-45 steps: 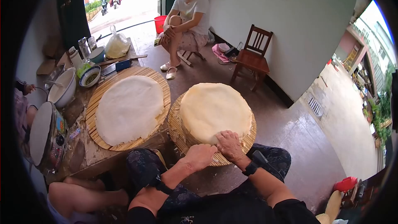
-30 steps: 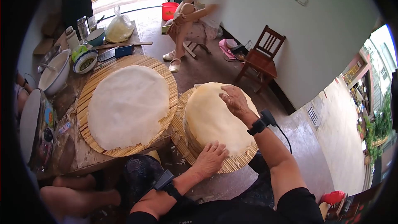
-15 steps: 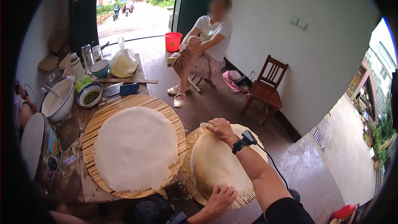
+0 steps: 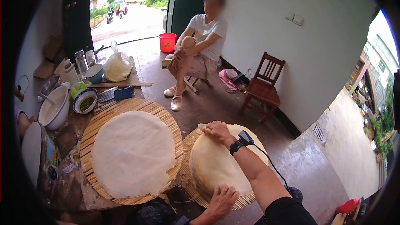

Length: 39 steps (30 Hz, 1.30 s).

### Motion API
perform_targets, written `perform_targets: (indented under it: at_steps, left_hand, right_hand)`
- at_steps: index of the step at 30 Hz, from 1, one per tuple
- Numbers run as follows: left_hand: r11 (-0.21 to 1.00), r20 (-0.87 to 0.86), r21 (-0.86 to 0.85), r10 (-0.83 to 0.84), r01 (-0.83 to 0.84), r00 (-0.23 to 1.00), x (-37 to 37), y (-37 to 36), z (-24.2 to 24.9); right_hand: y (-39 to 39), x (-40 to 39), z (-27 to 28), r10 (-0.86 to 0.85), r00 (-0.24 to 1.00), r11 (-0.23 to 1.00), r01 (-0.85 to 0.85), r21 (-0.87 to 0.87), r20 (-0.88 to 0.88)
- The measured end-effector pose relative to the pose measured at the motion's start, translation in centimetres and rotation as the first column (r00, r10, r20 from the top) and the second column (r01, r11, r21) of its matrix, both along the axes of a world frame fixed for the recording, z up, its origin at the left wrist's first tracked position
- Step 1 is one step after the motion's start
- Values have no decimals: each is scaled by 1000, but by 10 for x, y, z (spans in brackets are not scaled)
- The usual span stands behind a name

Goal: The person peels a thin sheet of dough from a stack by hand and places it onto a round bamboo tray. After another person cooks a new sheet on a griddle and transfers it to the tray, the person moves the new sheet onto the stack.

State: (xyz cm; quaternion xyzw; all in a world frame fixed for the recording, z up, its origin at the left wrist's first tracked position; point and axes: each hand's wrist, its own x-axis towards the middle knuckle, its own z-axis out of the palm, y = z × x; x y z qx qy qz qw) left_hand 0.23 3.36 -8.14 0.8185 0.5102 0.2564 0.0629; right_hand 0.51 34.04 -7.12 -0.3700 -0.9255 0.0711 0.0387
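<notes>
A stack of thin round dough sheets (image 4: 216, 162) lies on a round slatted mat at lower centre. My left hand (image 4: 223, 201) rests with its fingers spread on the near edge of the stack. At the far edge, my right hand (image 4: 216, 131) is closed, fingers bent down at the rim; a small pale piece pokes out beside them, and I cannot tell what it is. A black strap and a cabled device (image 4: 245, 138) sit on my right wrist. To the left, one large pale dough sheet (image 4: 133, 154) is spread on another round slatted mat (image 4: 89, 150).
On the table stand a white basin (image 4: 54, 108), a bowl of green sauce (image 4: 85, 101), a bagged yellowish mass (image 4: 118, 67) and a blue box (image 4: 123, 93). A person (image 4: 204, 37) sits beyond, near a red bucket (image 4: 167, 42) and a wooden chair (image 4: 264, 85).
The view has shifted slightly, so the room appears a little farther left. My right hand stays at the far rim and my left at the near edge, with little visible movement.
</notes>
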Motion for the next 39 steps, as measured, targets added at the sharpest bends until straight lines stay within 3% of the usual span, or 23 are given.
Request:
perform_targets:
  at_steps: [10, 16, 18, 28, 34, 39]
  left_hand:
    - [999, -48, -37, 3, -5, 999, 0, 4, -1]
    - [997, -31, -69, -25, 23, 999, 2, 7, -7]
    - [1000, -14, -10, -17, 16, 1000, 2, 8, -7]
    - [996, -72, -79, -35, 29, 997, 0, 9, -3]
    - [997, -52, -72, -29, 25, 998, 1, 9, -3]
    - [998, -51, -60, -37, 34, 998, 1, 9, -5]
  right_hand:
    - [3, -1, -1, -69, 997, 997, 68, -26, -22]
    - [16, -1, -12, 12, 1000, 999, -11, -43, 25]
    - [17, 1, -15, 94, 996, 996, -94, 11, 0]
    - [18, 2, -22, 85, 996, 996, -85, 33, 18]
    - [13, 5, -18, 252, 968, 943, -243, 225, -10]
    - [13, -3, -14, 5, 1000, 1000, -5, 15, 3]
